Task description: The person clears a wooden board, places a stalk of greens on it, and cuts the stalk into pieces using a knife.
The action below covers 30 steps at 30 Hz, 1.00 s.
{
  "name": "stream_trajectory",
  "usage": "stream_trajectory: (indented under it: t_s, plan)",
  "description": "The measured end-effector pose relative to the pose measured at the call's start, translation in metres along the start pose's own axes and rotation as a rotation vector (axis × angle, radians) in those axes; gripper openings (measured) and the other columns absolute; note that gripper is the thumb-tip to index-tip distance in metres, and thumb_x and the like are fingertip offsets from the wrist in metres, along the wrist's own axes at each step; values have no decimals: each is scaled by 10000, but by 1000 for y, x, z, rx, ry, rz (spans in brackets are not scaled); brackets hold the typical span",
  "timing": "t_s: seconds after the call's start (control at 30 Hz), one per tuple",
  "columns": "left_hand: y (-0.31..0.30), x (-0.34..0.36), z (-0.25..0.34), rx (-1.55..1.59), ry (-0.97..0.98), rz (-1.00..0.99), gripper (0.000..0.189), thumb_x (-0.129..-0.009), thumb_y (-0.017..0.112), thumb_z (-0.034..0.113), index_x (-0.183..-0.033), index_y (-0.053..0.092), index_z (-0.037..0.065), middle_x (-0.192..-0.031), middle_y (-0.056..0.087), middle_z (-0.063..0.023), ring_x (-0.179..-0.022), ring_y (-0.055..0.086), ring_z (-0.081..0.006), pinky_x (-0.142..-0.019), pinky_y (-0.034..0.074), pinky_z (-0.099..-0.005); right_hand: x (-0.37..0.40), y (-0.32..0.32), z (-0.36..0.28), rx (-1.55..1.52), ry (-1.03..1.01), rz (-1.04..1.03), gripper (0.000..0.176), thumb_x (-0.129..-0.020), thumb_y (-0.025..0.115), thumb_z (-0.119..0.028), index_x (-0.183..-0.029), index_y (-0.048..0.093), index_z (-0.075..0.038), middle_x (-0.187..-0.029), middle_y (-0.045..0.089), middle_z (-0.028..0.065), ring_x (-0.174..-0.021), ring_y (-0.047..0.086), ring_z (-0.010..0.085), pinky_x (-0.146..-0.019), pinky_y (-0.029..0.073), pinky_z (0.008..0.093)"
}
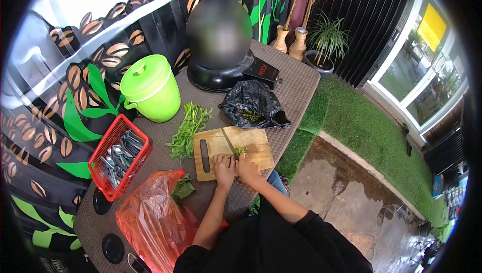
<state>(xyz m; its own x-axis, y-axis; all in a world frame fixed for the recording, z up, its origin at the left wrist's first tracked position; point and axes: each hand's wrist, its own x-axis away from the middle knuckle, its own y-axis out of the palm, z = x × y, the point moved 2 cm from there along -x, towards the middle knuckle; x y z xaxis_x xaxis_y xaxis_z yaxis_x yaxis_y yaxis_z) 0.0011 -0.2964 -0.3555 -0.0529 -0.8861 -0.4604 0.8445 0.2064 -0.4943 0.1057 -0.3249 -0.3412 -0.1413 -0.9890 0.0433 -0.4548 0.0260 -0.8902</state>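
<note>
A wooden cutting board (pixel 208 137) with a slot handle lies on the table in front of me. My right hand (pixel 249 169) is closed around the handle of a knife (pixel 229 141), whose blade points away across the board. Close beside it, my left hand (pixel 224 169) rests on the board with its fingers bent together; whatever is under them is hidden. A small heap of chopped greens (pixel 241 150) lies by the blade. Left of the board is a bunch of leafy green stems (pixel 188 128). Behind the board, a black plastic bag (pixel 256 103) gapes with greens inside.
On the brown woven table (pixel 296 79) stand a lime-green lidded bucket (pixel 153 92), a red basket (pixel 120 122) of cutlery and a round black appliance (pixel 216 76). A translucent red bag (pixel 155 212) with leaves lies front left. Black discs (pixel 113 248) lie near the left edge.
</note>
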Motion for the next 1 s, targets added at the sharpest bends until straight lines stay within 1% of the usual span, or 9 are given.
stream_trajectory:
  t_s: [0.03,0.1,0.17,0.33,0.4,0.5,0.6,0.8,1.0]
  plan:
    - [-1,0,1,-2,1,2,81,-776,646,48,-832,643,-11,-847,578,-119,-851,531,-292,-750,439,-388,2,-1,-2,-2,-3,1,229,-913,441,-232,-986,432,-14,-719,648,223,-678,664,379,-595,542,459]
    - [-1,0,2,17,-14,20,79,-772,654,48,-826,650,-9,-843,580,-116,-846,534,-291,-746,439,-387,13,3,-1,3,63,-48,315,-920,468,-285,-1039,428,5,-728,642,229,-701,654,397,-608,526,477]
    - [-2,-1,1,8,-29,33,79,-770,658,50,-825,654,-7,-845,582,-115,-848,534,-289,-749,439,-386,18,13,-1,22,64,-35,319,-925,464,-297,-1037,426,0,-725,642,226,-700,654,397,-605,526,474]
    - [-3,0,2,-30,-31,56,87,-770,665,54,-836,664,-3,-851,588,-112,-853,534,-289,-757,438,-383,7,2,3,59,59,-23,325,-934,451,-311,-1038,416,-4,-723,639,231,-690,652,396,-601,522,481]
    - [-3,0,1,-59,15,59,64,-762,673,37,-823,685,20,-811,599,-90,-844,545,-267,-756,438,-356,3,-4,7,27,53,-48,328,-937,444,-311,-1033,412,1,-726,635,238,-683,643,409,-611,514,497]
    - [-1,-1,-2,-24,30,42,75,-762,670,33,-835,683,19,-834,601,-92,-856,543,-267,-768,439,-360,3,-11,12,-43,35,-83,335,-940,437,-310,-1021,405,13,-729,631,246,-681,632,423,-620,506,504]
    - [0,-1,2,-5,-13,37,107,-761,668,30,-867,686,21,-860,600,-95,-871,539,-266,-773,440,-361,7,-14,15,-89,24,-61,352,-939,436,-313,-1045,410,22,-730,631,250,-692,629,431,-625,503,502]
    - [-2,-3,6,-11,7,9,160,-759,664,26,-917,692,35,-876,593,-93,-887,533,-263,-779,442,-358,14,-9,16,-40,15,-48,389,-935,440,-317,-1099,419,35,-692,629,246,-664,632,422,-613,510,492]
    - [3,3,-2,-39,56,-66,198,-738,650,15,-929,693,40,-886,586,-89,-905,523,-259,-795,442,-351,16,-8,18,39,-34,-22,373,-927,453,-313,-1074,426,29,-661,629,226,-633,645,393,-569,522,467]
